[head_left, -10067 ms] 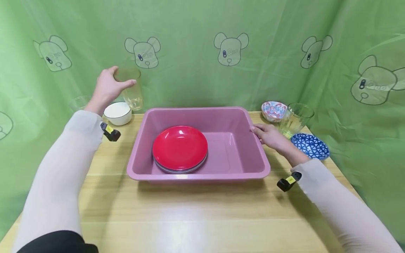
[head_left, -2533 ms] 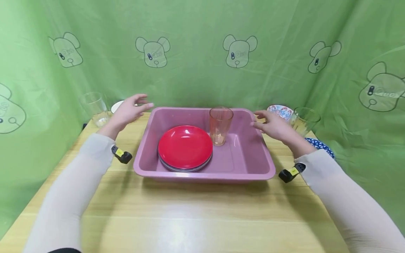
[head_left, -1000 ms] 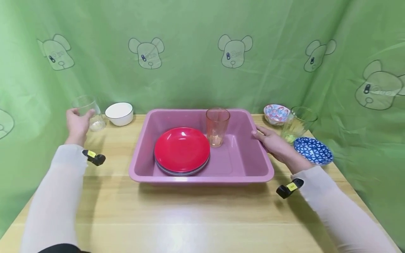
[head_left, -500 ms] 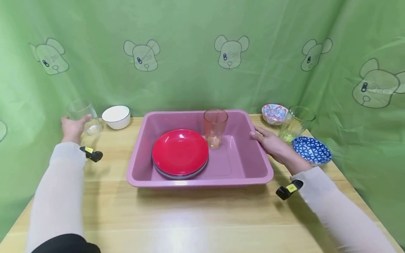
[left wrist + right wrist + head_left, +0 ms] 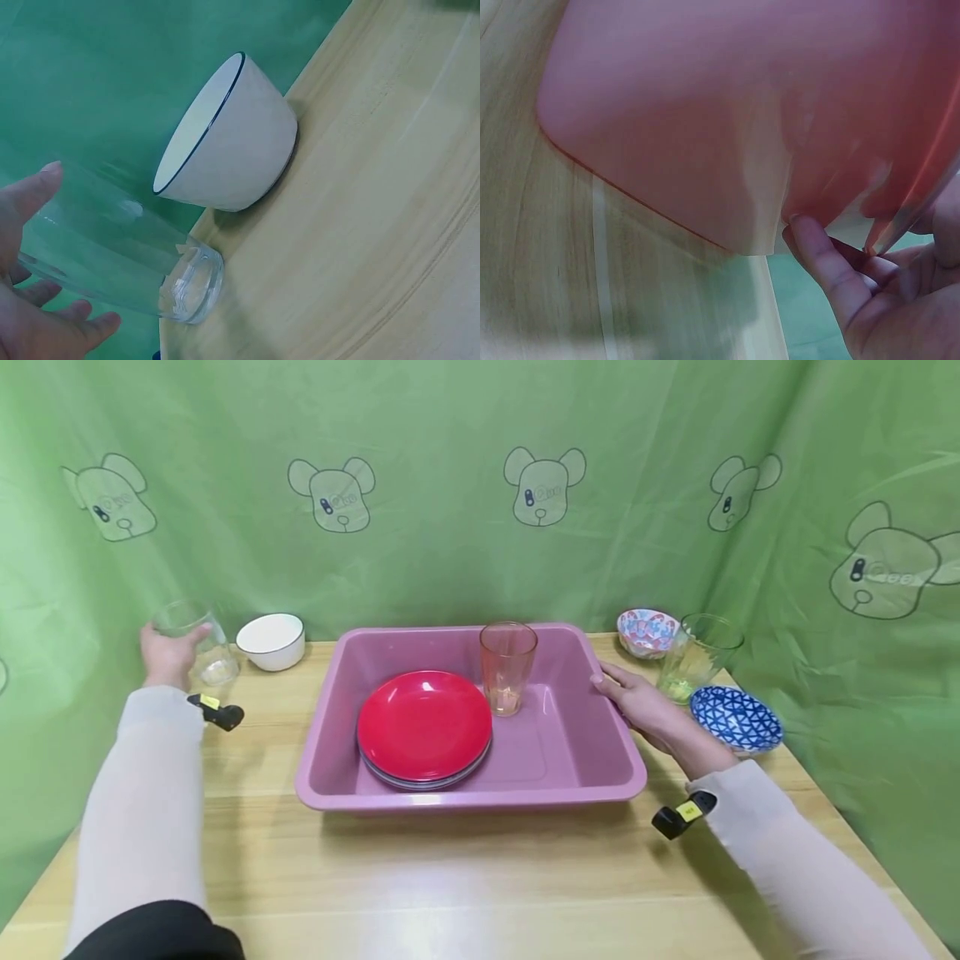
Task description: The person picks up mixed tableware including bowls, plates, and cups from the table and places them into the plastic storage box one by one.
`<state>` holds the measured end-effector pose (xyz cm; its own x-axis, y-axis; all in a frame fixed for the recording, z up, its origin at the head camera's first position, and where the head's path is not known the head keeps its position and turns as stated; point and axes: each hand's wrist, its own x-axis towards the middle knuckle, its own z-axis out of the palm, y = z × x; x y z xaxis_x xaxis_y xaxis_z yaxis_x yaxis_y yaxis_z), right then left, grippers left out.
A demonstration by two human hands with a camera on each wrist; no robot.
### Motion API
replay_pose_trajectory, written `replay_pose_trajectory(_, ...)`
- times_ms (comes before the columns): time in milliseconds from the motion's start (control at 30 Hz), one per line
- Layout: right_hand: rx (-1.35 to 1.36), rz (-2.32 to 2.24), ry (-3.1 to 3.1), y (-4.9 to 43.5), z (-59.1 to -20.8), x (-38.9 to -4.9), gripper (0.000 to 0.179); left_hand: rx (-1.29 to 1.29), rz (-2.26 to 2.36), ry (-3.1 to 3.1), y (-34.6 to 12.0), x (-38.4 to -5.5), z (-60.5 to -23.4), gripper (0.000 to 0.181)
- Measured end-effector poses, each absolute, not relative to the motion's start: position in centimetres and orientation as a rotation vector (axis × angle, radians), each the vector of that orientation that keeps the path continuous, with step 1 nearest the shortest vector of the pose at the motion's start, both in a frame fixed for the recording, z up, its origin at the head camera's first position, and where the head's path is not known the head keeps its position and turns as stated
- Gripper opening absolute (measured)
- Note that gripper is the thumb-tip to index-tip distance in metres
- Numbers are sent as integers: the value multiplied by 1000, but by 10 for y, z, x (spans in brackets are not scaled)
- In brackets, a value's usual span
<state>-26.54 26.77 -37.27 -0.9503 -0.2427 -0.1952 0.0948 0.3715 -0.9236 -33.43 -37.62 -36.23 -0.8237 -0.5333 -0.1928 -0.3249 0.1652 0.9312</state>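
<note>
On the wooden table (image 5: 450,877) sits a big pink tub (image 5: 528,752), with a shiny red plate (image 5: 424,725) inside at nine o'clock. A clear glass (image 5: 127,247) is outside the tub, between nine and ten o'clock, with the left hand (image 5: 167,656) curled round it. The right hand (image 5: 637,700) pinches the tub's edge at three o'clock.

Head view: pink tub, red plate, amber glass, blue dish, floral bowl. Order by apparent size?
1. pink tub
2. red plate
3. amber glass and blue dish: too alike to rank, shapes differ
4. floral bowl
</note>
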Motion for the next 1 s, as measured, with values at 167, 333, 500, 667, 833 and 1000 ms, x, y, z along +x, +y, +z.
replay_pose_trajectory(167, -130, -1604, 2338, 271, -374, -264, 62, 813, -1739, -2245, -371, -332, -365, 111)
replay_pose_trajectory(333, -143, -1614, 2347, 271, -374, -264, 61, 740, -1710, -2248, -372, -323, -372, 111)
replay_pose_trajectory(500, -173, -1638, 2310, 269, -374, -266, 60, 720, -1674, -2285, -378, -310, -375, 114)
replay_pose_trajectory(667, -145, -1695, 2216, 271, -374, -266, 59, 687, -1668, -2319, -380, -301, -376, 114)
replay_pose_trajectory(833, -146, -1698, 2212, 272, -374, -266, 58, 638, -1710, -2312, -380, -296, -372, 114)
replay_pose_trajectory(1000, -151, -1687, 2213, 272, -374, -267, 57, 585, -1734, -2332, -379, -288, -365, 114)
